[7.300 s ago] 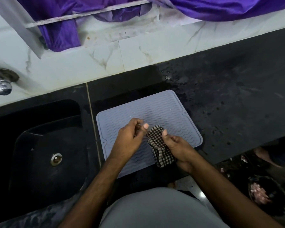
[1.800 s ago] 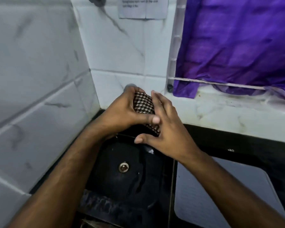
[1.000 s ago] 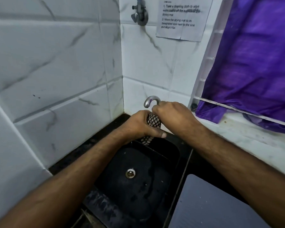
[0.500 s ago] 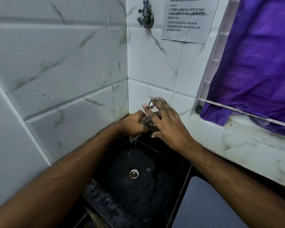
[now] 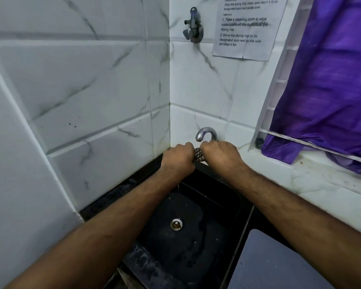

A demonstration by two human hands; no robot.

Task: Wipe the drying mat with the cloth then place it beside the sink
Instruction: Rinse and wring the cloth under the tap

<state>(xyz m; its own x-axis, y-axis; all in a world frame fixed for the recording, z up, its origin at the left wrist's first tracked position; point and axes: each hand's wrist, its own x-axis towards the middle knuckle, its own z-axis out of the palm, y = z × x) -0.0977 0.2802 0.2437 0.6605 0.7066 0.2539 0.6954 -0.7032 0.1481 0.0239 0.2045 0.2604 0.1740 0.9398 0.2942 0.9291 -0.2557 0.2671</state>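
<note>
White tiles with thin grey veins cover the two walls (image 5: 92, 90) that meet in a corner, and a black sink (image 5: 233, 207) sits low in that corner, set into a dark worktop (image 5: 121, 190). Both arms reach out over the sink. The left hand (image 5: 178, 158) and the right hand (image 5: 220, 152) are side by side, each curled into a fist around one end of the cloth (image 5: 198, 154). Only a small bit of the cloth shows between the fists; it has a dark and light check pattern and looks bunched or twisted tight, though most of it is hidden inside the hands. The fists are held above the back edge of the sink, just under a curved silver tap (image 5: 205, 133) that comes out of the back wall. A round metal drain (image 5: 176, 224) sits at the bottom of the sink, with wet patches near it. The drying mat (image 5: 275, 265) is grey-blue and lies flat on the worktop just beside the sink on the right, in the bottom right corner of the view, well apart from the hands. Higher up on the back wall there is a small metal valve (image 5: 193, 26) and a paper note (image 5: 246, 28) with printed words. A purple curtain (image 5: 329, 80) hangs at the right, over a white ledge (image 5: 321, 180).
</note>
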